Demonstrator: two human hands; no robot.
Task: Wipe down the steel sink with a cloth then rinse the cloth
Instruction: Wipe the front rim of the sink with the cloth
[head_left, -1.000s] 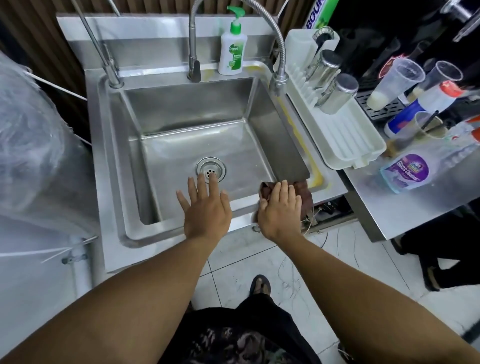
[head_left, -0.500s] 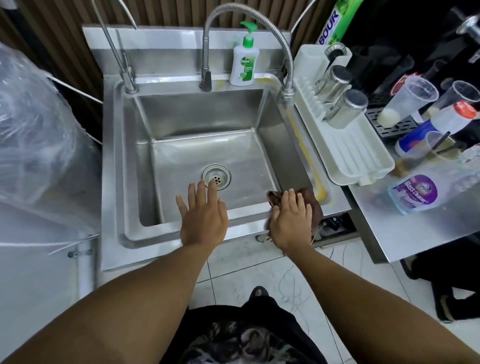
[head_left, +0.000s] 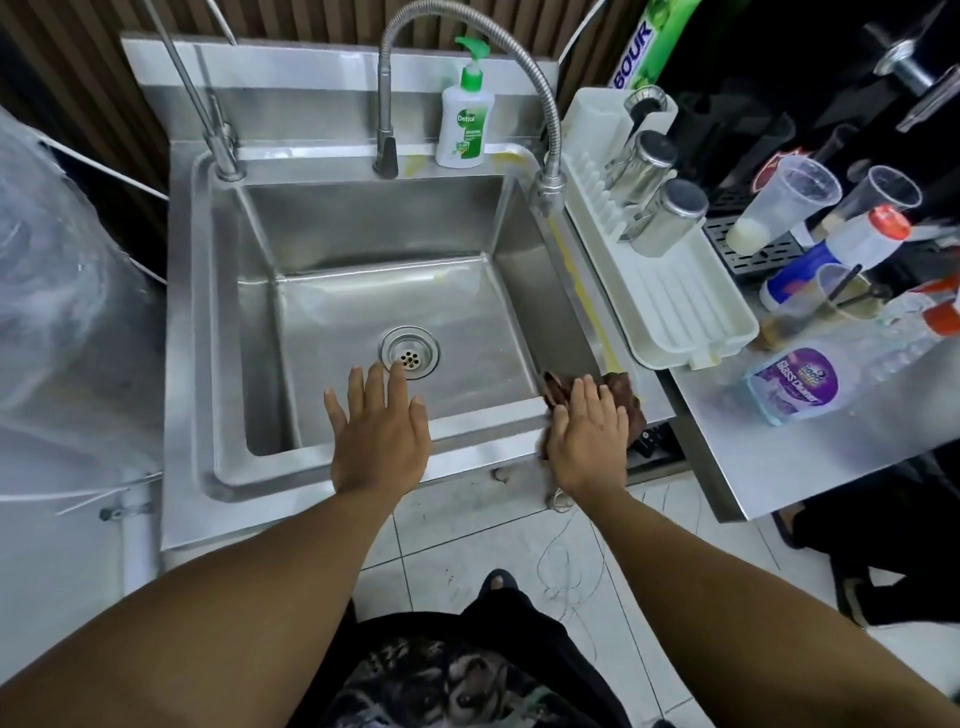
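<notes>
**Right hand and cloth slide toward 3 o'clock; left hand eases toward 9 o'clock**

The right hand (head_left: 587, 436), lying flat on the brown cloth (head_left: 621, 392), has slid toward 3 o'clock along the front rim of the steel sink (head_left: 483, 439). It is farther from the drain (head_left: 410, 353) than a second ago and now sits at the sink's front right corner. More of the cloth shows beyond the fingertips at 12 and 2 o'clock. The left hand (head_left: 379, 441) has drifted a little toward 9 o'clock, so just one fingertip now overlaps the drain's edge in the head view, where it reached further over it before.
</notes>
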